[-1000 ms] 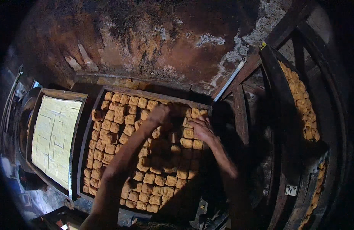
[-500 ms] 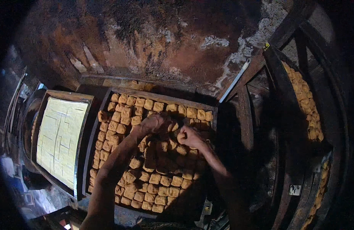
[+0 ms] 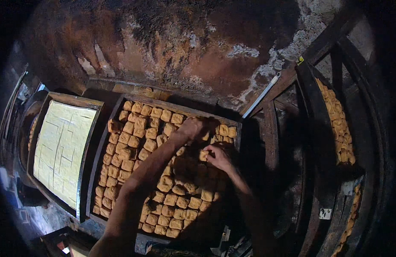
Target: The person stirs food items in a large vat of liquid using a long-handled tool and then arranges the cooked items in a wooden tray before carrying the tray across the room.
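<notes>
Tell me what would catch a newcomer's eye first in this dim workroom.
First, the wooden tray in the middle, packed with golden-brown fried cubes, with the left hand and right hand reaching into its far right part. To its left sits a second tray of pale cut slab, bright against the gloom. On the right, a dark rack holds more golden pieces.
</notes>
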Action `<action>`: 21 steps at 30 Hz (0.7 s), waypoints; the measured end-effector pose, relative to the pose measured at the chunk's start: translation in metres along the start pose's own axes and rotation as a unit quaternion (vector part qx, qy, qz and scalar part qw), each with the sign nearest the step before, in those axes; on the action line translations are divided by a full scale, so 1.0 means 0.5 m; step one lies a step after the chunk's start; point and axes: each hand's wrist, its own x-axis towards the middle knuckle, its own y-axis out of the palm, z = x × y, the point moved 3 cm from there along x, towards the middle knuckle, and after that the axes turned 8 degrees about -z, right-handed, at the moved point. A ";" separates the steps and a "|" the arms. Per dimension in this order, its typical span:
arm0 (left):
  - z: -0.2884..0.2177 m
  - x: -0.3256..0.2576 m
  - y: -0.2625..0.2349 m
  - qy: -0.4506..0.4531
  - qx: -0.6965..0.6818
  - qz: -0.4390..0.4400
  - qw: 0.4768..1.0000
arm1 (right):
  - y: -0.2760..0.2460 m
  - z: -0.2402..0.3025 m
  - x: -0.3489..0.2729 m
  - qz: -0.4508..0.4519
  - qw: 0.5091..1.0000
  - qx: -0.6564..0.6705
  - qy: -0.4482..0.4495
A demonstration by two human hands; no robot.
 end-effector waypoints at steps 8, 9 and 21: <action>0.114 0.097 0.256 0.030 0.040 0.078 0.996 | -0.015 -0.010 -0.013 -0.048 0.986 -0.143 0.072; 0.189 0.068 0.291 0.020 0.009 0.085 0.996 | 0.009 0.013 0.009 -0.039 0.989 -0.132 0.052; 0.078 0.036 0.243 -0.032 0.122 0.036 0.991 | -0.002 0.030 -0.031 -0.036 0.981 -0.192 0.017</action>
